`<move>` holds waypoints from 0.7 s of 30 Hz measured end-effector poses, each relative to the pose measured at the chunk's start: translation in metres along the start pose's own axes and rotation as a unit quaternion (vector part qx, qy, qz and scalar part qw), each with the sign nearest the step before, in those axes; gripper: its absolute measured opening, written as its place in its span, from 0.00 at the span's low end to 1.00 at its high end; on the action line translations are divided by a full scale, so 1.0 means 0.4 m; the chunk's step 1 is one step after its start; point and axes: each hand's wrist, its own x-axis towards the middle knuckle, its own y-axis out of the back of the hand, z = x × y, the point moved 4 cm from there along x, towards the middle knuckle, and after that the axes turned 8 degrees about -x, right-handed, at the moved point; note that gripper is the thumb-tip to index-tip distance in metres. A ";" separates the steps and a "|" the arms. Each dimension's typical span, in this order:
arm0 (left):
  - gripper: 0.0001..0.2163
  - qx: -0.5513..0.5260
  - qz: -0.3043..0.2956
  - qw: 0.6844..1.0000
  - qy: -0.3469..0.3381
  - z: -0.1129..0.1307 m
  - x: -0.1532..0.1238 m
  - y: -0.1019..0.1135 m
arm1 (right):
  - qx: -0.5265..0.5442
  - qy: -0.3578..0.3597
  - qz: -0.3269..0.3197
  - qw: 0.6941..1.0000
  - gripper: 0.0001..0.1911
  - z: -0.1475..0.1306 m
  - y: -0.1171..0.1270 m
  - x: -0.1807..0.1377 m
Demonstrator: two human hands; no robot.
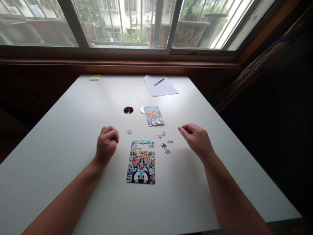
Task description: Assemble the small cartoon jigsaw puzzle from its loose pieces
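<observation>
A jigsaw puzzle (141, 164) lies flat on the white table between my hands, most of its picture joined and a white gap showing near its top. To its left, my left hand (107, 143) rests as a closed fist, apart from the puzzle; no object shows in it. My right hand (194, 137) is on the other side, thumb and forefinger pinched together. Whatever the pinch may hold is hidden. Several loose puzzle pieces (167, 150) lie between the puzzle and my right hand. One single piece (129, 132) sits above the puzzle, nearer my left hand.
A picture card (155, 116) lies beyond the puzzle, partly over a round silvery disc (142, 110). Left of it is a round hole (128, 110) in the table (73, 137). Farther back are paper sheets (166, 88), a pen (159, 82) and yellow sticky notes (95, 78).
</observation>
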 end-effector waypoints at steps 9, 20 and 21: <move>0.12 -0.012 0.001 1.000 0.019 -0.006 -0.002 0.001 | -0.010 -0.007 -0.018 1.000 0.13 0.011 0.003 0.001; 0.12 0.005 0.019 0.999 0.025 -0.011 -0.001 0.005 | -0.019 -0.012 -0.036 0.999 0.14 0.024 0.007 0.003; 0.13 0.008 0.020 0.999 0.024 -0.010 0.000 0.005 | -0.020 -0.014 -0.038 0.999 0.14 0.025 0.007 0.003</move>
